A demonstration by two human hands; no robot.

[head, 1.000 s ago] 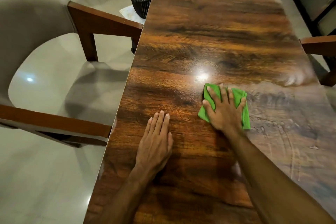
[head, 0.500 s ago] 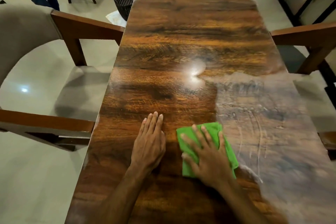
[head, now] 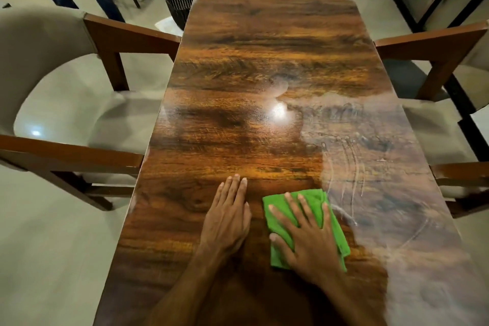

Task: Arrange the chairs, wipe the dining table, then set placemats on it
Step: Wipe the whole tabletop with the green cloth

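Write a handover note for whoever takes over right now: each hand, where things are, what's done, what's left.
Left hand: flat on the table, holding nothing.
Right hand: fingers spread, pressing the cloth onto the table's near end.
Chairs: left chair and right chair are drawn up to the table's sides.
Done: chairs look placed; wiping is under way. Hazy streaks cover the right half; the left half looks glossy.
Left: finish wiping, then lay placemats. None are in view.
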